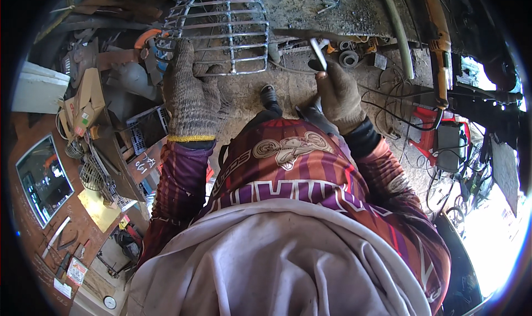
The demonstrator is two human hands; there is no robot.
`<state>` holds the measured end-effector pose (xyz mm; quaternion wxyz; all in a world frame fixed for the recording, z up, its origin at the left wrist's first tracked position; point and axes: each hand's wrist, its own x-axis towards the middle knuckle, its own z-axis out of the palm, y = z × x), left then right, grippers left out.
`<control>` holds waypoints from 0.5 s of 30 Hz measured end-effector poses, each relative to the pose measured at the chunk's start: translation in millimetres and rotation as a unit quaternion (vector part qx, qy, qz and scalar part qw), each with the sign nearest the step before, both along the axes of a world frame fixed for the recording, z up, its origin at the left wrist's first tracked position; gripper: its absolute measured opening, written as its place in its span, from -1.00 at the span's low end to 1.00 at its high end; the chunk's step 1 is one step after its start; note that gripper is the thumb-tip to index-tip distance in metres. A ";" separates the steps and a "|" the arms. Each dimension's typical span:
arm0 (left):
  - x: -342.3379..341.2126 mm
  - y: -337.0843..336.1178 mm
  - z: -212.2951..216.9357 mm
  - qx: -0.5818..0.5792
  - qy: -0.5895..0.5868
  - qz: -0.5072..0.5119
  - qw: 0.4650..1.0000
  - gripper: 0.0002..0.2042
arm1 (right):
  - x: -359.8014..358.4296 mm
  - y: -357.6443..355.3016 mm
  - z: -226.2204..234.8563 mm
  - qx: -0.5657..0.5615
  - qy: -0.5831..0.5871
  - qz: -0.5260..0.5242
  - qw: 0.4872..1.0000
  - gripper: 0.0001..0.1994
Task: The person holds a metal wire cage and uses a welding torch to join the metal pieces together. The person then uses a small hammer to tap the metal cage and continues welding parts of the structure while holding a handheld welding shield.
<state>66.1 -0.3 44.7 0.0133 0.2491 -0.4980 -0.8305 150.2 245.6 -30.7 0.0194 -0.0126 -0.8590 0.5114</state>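
A curved cage of shiny welded metal bars (231,41) is held up at the top of the view. Its lower left edge is in the grip of my left hand (193,97), which wears a grey knitted glove with a yellow cuff. My right hand (339,94), in a worn brownish glove, is apart from the cage on its right side. Between its thumb and fingers is a short, bright metal strip (318,54) pointing up and away. A bare fingertip seems to show through this glove.
On the right lie an orange long-bodied power tool (438,47), tangled black cables and a red-and-grey machine (435,136). Metal rings (348,58) sit beyond my right hand. A brown board (41,177) with hand tools and a cardboard box (87,100) are at left.
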 end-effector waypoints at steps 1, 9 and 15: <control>-1.8 -2.5 -4.9 0.013 0.011 -0.005 1.000 -0.84 | -2.3 1.9 1.1 -0.053 -0.016 -0.001 0.998 -0.77; 0.2 -8.8 -13.6 0.028 0.014 -0.019 0.999 -0.76 | 9.9 -12.2 1.1 -0.170 -0.108 -0.019 0.979 -0.73; 0.7 -10.4 -15.3 0.047 0.007 -0.013 0.999 -0.76 | 9.6 -12.5 24.7 -0.210 -0.154 -0.054 0.964 -0.71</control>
